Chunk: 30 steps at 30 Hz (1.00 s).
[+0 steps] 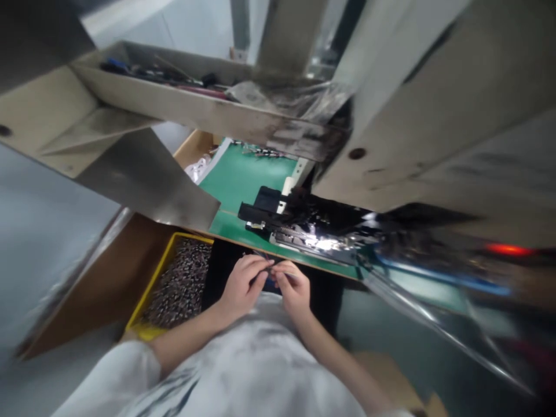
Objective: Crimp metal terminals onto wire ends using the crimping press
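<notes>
My left hand and my right hand meet close to my body, just below the edge of the green work mat. Both have their fingers pinched together around a small thin part that is too small and blurred to name. A yellow bin full of small dark metal parts sits just left of my left hand. Beyond my hands a black and shiny metal fixture stands on the mat.
A grey tray with tools hangs overhead at the upper left. A large beige machine housing fills the upper right. A red light glows at the right. A wooden bench edge lies at the left.
</notes>
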Each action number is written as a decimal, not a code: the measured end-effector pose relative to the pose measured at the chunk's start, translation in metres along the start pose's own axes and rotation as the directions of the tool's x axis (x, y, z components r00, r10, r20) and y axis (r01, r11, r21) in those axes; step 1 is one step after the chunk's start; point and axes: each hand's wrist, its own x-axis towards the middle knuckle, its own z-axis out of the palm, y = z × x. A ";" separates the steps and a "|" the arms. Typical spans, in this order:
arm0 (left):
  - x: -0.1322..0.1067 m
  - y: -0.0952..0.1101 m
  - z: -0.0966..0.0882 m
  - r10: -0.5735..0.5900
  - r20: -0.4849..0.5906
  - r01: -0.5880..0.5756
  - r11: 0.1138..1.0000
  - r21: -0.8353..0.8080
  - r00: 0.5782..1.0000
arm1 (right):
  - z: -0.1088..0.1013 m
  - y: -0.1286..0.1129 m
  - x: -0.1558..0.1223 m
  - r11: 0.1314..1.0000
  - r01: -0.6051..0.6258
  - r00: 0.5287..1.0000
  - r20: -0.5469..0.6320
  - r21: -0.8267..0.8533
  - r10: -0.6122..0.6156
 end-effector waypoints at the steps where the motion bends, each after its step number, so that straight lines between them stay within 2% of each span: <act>1: 0.003 0.004 0.005 -0.011 -0.006 0.011 0.998 -0.058 1.000 | -0.006 -0.003 -0.002 0.998 0.034 0.999 -0.015 -0.045 -0.035; 4: 0.016 0.020 0.020 -0.059 0.004 0.059 0.979 -0.194 0.998 | -0.021 -0.011 -0.008 0.982 0.115 0.990 -0.066 -0.148 -0.126; 8: 0.036 0.040 0.034 -0.074 0.093 0.096 0.959 -0.266 0.993 | -0.037 -0.022 -0.010 0.964 0.179 0.968 -0.142 -0.194 -0.208; 11: 0.047 0.050 0.043 -0.045 0.128 0.072 0.975 -0.212 0.991 | -0.046 -0.033 -0.006 0.936 0.241 0.939 -0.184 -0.256 -0.292; 14: 0.056 0.055 0.051 0.005 0.152 0.012 0.994 -0.113 0.988 | -0.052 -0.045 0.002 0.897 0.251 0.908 -0.232 -0.365 -0.349; 17: 0.062 0.059 0.060 0.040 0.146 -0.034 0.999 -0.043 0.988 | -0.056 -0.053 0.008 0.873 0.187 0.890 -0.299 -0.450 -0.345; 21: 0.065 0.061 0.068 0.106 0.088 -0.110 0.993 0.042 0.990 | -0.060 -0.056 0.012 0.883 0.084 0.879 -0.383 -0.461 -0.283; 24: 0.064 0.058 0.070 0.163 0.074 -0.169 0.983 0.077 0.984 | -0.061 -0.058 0.012 0.871 0.060 0.896 -0.358 -0.488 -0.263; 30: 0.063 0.052 0.071 0.212 0.050 -0.217 0.968 0.128 0.976 | -0.062 -0.058 0.014 0.841 0.096 0.909 -0.297 -0.532 -0.292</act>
